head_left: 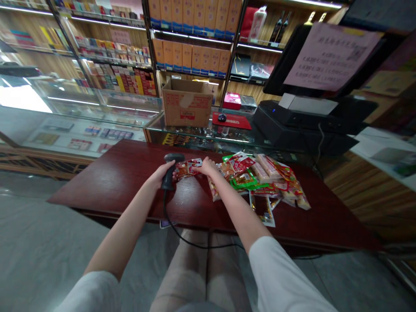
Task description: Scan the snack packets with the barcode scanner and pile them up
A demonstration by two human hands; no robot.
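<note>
- My left hand [158, 175] is wrapped around the handle of a black scanner [168, 177].
- The scanner stands up, with its fat head at the top and its handle pointing down to me.
- A black cord [177, 234] comes out of the bottom of the handle. It hangs over the table edge and goes across in front of my legs [182, 273], off to the right.
- My right hand [208, 166] is closed on the right end of a shiny red packet [189, 168].
- The red packet is between my two hands, just beside the scanner. I can't tell if my left fingertips touch it too.
- Both hands are over the dark red table [126, 173].
- Right of my right hand is a messy pile of packets [260, 170]. Some are red, some have green edges, and some are long and pale.
- One dark packet with a white edge [271, 219] pokes out of the pile on the side near me.
- Behind the table, a brown box [186, 106] sits on a glass counter [201, 136].
- Near the box, a black mouse [222, 118] is on a red mat [238, 121].
</note>
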